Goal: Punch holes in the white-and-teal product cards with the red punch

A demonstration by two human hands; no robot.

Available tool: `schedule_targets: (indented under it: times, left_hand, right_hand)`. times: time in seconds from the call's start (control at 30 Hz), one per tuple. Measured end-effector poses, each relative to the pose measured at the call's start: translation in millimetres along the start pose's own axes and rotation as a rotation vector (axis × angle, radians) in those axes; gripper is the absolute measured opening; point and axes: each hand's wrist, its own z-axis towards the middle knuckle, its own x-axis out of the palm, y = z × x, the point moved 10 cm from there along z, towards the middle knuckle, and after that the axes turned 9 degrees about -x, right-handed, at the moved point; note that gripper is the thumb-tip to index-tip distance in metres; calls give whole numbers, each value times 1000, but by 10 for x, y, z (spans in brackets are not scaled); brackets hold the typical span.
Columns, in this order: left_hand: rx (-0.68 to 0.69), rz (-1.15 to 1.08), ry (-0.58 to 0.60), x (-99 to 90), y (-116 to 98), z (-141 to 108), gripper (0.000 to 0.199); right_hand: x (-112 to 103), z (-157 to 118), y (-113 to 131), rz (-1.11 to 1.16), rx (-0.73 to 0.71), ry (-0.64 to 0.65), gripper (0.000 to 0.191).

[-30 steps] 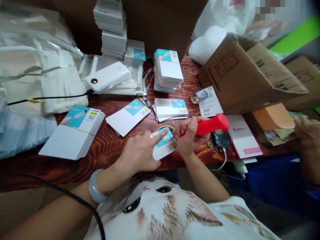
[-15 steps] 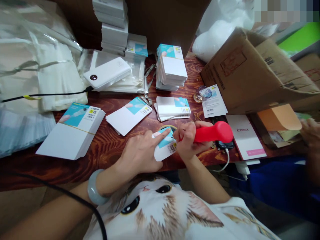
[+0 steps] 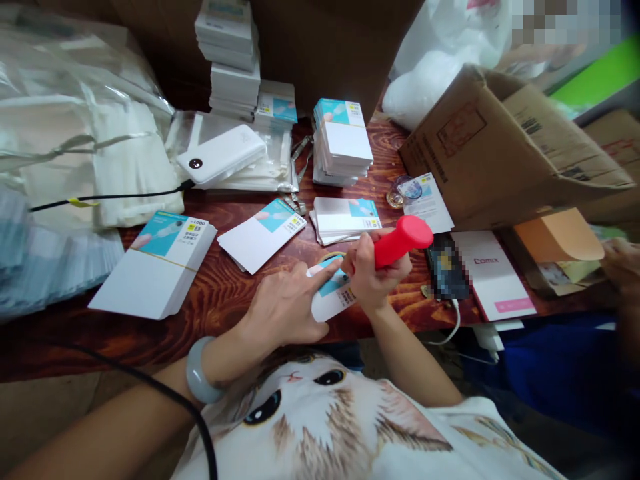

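A small white card with a turquoise printed picture [image 3: 334, 303] lies near the table's front edge. My left hand [image 3: 283, 300] holds it down, with the index finger stretched across the printed part and the thumb by the lower edge. My right hand [image 3: 373, 270] is wrapped round a tool with a thick red handle [image 3: 404, 241], whose rounded end points up and to the right. The tool's working end is hidden behind my fingers, close to my left index fingertip. Behind the card lie a small pile of like cards [image 3: 345, 217] and a few fanned cards [image 3: 265, 237].
A banded card stack [image 3: 155, 273] stands left, taller stacks [image 3: 343, 143] at the back. A white power bank [image 3: 223, 157] rests on plastic bags. To the right are a phone [image 3: 447, 267], a Comix box [image 3: 493, 273] and a cardboard box [image 3: 480, 153]. Another person's hand [image 3: 623, 260] shows far right.
My right hand has tilted the red handle more upright, its end moving left. My left hand still presses the card. The whole view has shifted slightly.
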Motion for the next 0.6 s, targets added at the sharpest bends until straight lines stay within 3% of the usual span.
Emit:
schedule_targets:
  times: [0.2,0.6]
  left_hand:
    - [-14,-12,-17,5,8,-16,97]
    - [-38,-17,10,36,20,1,98]
  right_hand:
    - [-161,-34,228,174,-118,-151,31]
    - [-199,-119,292,106,-141,-160,24]
